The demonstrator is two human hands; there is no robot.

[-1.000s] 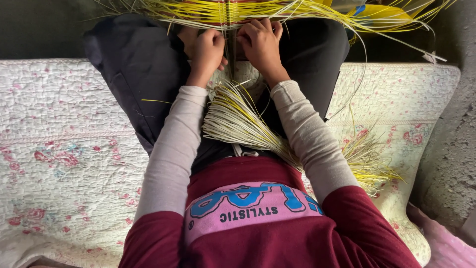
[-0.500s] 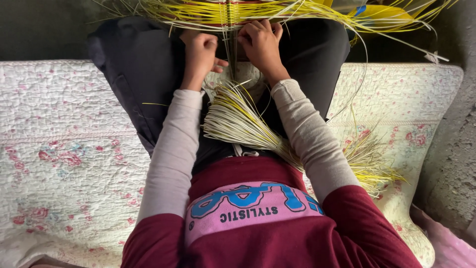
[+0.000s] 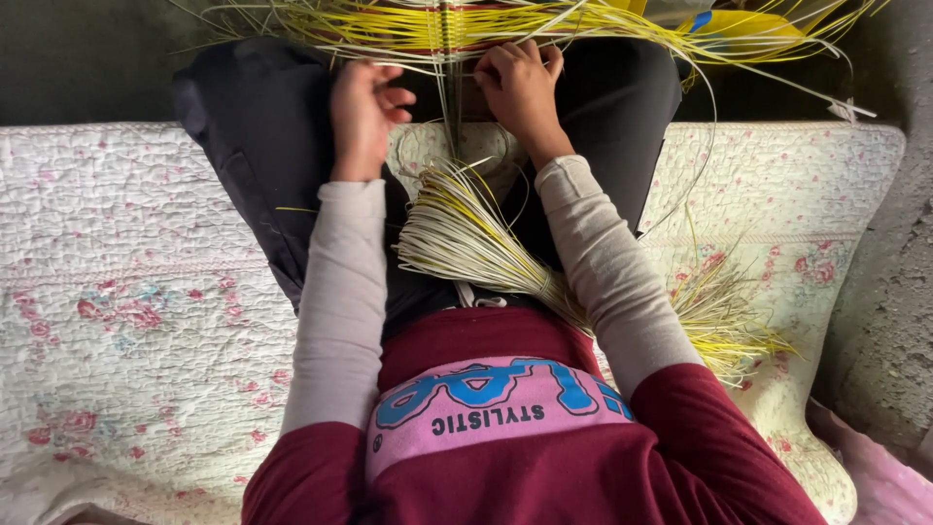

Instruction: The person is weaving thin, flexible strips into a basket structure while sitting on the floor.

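A flat weave of yellow straw strips (image 3: 466, 24) spreads across the top of the view, over my knees. My right hand (image 3: 520, 83) rests on its near edge, fingers curled over the strips and pinching some. My left hand (image 3: 362, 107) hovers just below the weave, fingers bent and slightly apart, with nothing clearly in it. A thin bunch of strips (image 3: 452, 107) hangs straight down between the two hands. A loose bundle of pale yellow straw (image 3: 466, 238) lies across my lap under my right forearm.
I sit on a quilted white mat with pink flowers (image 3: 126, 292). More straw ends (image 3: 724, 321) fan out on the mat at my right. A rough grey wall (image 3: 894, 292) runs along the right side. Dark floor lies beyond the mat.
My left hand has drawn back from the hanging strips toward the left and down, and its fingers have loosened. My right hand stays on the weave's edge.
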